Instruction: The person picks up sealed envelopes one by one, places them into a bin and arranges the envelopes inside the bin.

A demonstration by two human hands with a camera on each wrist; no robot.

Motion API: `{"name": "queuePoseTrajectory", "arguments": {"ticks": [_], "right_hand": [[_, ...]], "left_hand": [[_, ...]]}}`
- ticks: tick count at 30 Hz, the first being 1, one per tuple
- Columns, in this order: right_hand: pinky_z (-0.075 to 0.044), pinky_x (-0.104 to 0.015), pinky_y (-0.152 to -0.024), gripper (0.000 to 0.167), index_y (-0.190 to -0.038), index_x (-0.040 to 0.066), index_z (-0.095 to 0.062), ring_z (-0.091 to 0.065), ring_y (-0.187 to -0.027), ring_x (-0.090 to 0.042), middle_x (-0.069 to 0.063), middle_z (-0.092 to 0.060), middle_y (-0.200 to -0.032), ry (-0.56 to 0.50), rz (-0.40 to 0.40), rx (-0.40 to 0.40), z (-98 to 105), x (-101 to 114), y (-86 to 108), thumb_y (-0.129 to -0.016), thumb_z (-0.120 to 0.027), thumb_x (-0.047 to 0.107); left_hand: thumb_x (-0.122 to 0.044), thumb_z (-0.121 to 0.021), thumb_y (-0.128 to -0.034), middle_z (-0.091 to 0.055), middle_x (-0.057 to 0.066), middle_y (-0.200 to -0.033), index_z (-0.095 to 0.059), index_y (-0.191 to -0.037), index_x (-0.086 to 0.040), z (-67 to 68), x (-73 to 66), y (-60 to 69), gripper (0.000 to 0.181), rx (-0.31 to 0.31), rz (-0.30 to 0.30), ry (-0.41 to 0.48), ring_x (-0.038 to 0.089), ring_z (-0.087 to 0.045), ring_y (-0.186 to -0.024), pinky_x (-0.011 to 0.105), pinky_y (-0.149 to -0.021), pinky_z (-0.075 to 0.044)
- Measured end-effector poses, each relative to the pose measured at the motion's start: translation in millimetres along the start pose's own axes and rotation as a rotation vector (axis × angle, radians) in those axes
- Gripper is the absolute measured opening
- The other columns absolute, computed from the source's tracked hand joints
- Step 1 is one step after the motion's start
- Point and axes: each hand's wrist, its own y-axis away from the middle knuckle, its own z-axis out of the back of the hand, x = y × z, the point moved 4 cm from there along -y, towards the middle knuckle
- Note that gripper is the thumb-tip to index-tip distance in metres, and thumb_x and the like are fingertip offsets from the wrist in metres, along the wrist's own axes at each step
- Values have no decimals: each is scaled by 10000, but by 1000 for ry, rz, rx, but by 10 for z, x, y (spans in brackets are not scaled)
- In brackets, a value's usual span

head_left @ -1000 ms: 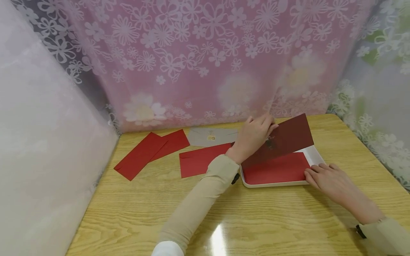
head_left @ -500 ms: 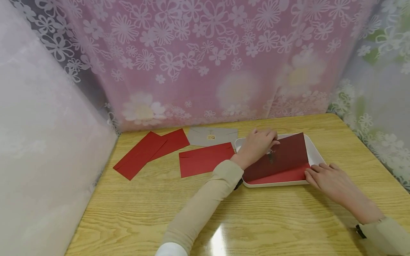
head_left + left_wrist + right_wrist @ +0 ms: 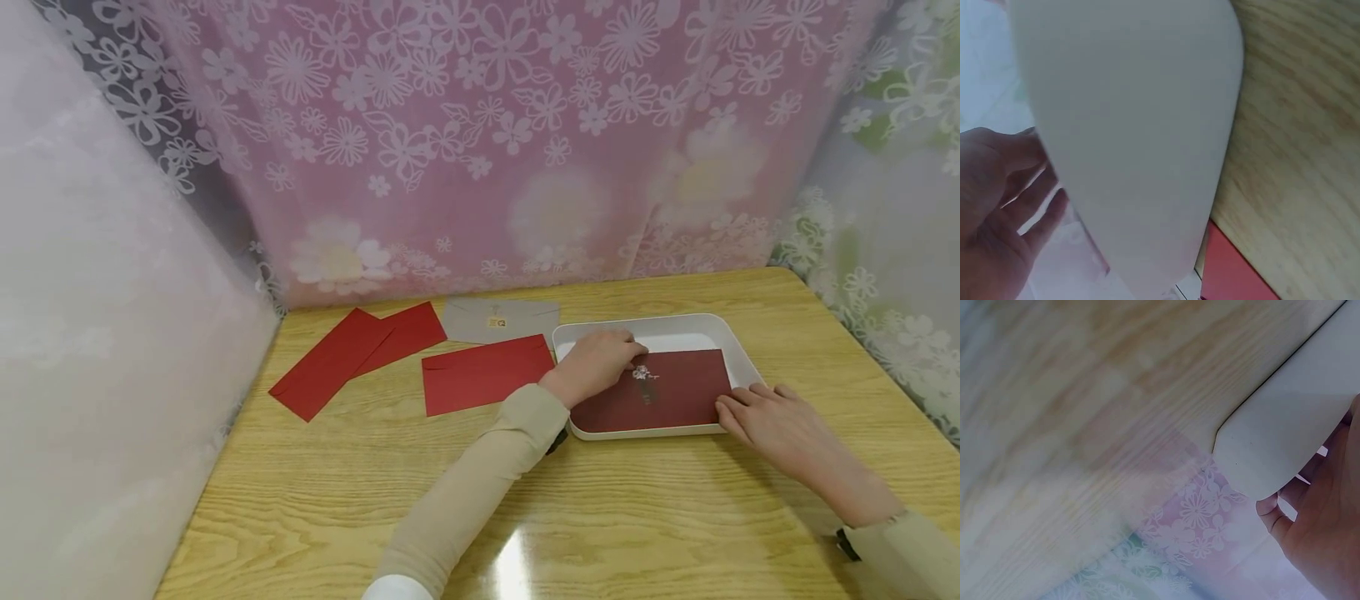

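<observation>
A dark red envelope [image 3: 675, 390] with a white flower print lies nearly flat in the white tray [image 3: 675, 323]. My left hand [image 3: 600, 363] reaches over the tray's left side, and its curled fingers hold the envelope near the far edge. In the left wrist view the tray's outer wall [image 3: 1135, 125] hides the fingertips of that hand [image 3: 997, 206]. At the tray's right end, my right hand [image 3: 780, 429] grips the rim, thumb by the near corner. The right wrist view shows the right hand [image 3: 1322, 512] with its fingers at the tray wall [image 3: 1272, 444].
Left of the tray lies a red envelope [image 3: 483, 379], with a grey envelope [image 3: 502, 320] with a gold seal behind it. Two more red envelopes overlap farther left, one on top [image 3: 330, 362]. Floral curtains [image 3: 450, 167] stand around the wooden table [image 3: 315, 508].
The dark red envelope, held tilted up by my left hand, has come down into the tray and covers the red envelope there. My right hand stays on the rim.
</observation>
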Motion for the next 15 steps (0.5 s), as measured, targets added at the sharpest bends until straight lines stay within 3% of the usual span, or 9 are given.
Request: {"name": "queuePoseTrajectory", "arguments": {"ticks": [3,6,15], "right_hand": [[-408,-413,-592,856,-959,54,-686,-577,-805,-304,-89,-644,-932,8,4,12,-7,0,-2,-1083,108,348],[-413,-412,-584,874,-958,58,-693,-585,-809,-305,-88,-653,-933,10,5,10,-5,-2,-2,-1072,122,353],[-404,-404,-572,848,-970,54,-689,-581,-802,-296,-80,-646,-925,16,23,8,-10,0,13,-1080,101,339]], "left_hand": [[-241,-608,-1036,-687,-100,-1141,-705,-1289,-260,-31,8,40,272,47,30,35,30,-638,-1043,148,-826,-502],[-283,-582,-1048,-691,-118,-1172,-709,-1273,-277,-5,32,81,258,28,46,40,26,-644,-1066,154,-844,-508],[-295,-568,-1056,-686,-115,-1175,-715,-1203,-261,274,181,341,211,-260,46,-63,76,-605,-1121,154,-925,-481]]}}
